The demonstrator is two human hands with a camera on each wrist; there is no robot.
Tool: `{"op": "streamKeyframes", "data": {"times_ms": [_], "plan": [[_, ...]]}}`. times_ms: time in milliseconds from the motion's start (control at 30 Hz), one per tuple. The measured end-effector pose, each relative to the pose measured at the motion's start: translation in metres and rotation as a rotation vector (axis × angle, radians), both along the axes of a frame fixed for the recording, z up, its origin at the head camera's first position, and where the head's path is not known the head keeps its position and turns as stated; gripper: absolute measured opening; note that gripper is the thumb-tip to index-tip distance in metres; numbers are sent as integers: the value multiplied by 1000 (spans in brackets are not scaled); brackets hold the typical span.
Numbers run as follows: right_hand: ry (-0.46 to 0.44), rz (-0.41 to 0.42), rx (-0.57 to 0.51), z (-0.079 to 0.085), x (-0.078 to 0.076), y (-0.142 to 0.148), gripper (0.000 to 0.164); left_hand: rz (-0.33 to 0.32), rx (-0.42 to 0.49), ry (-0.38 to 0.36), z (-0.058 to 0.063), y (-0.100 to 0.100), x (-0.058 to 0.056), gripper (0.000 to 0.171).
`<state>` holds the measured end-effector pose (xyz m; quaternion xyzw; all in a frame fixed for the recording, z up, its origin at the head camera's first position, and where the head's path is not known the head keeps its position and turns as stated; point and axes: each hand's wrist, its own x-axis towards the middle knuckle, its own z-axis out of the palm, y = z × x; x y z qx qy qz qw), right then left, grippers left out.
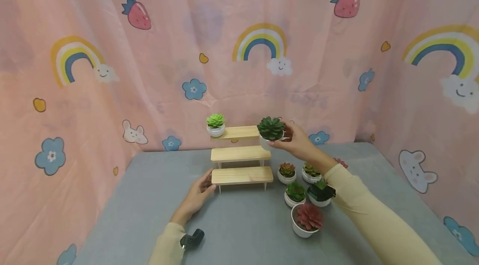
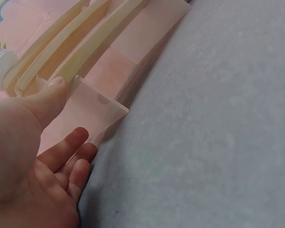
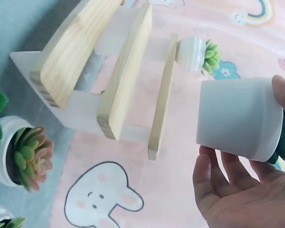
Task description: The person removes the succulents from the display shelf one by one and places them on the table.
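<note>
A three-step plant stand [image 1: 241,175] with pale wooden shelves and clear side panels stands near the back of the table. My right hand [image 1: 295,138] grips a dark green potted succulent [image 1: 270,129] by its white pot [image 3: 237,118], held up beside the right end of the top shelf, apart from it. At the stand's lower left end is my left hand [image 1: 195,196]. Its thumb [image 2: 54,90] touches the bottom shelf's end, and the other visible fingers curl beside the clear panel [image 2: 88,109]. A bright green potted succulent [image 1: 215,123] sits on the top shelf's left end.
Right of the stand, several potted succulents cluster on the grey table [image 1: 149,206], among them a red one [image 1: 308,217] in front and a reddish-green one [image 1: 287,172]. My right forearm passes over part of this group. A pink patterned curtain [image 1: 161,69] hangs behind.
</note>
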<state>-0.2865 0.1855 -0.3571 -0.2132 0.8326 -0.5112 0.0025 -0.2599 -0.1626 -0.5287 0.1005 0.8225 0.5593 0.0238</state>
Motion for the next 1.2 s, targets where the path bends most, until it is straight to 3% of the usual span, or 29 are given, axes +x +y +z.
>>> {"op": "streamKeyframes", "data": {"times_ms": [433,600,867,1100,1200], "plan": [[29,-11,82,-4,33,36,85,-4,15,12,-1,-1,1,63],[70,4,105,-8,45,50,74,0,30,18,1,0,1,62],[2,-36,123,-18,68,66,86,3,33,10,3,1,3,62],[82,-52,136,-35,81,78,70,-10,11,2,-1,0,0,63],[77,-81,151,-39,89,83,74,-15,8,-1,-1,-1,1,63]]}}
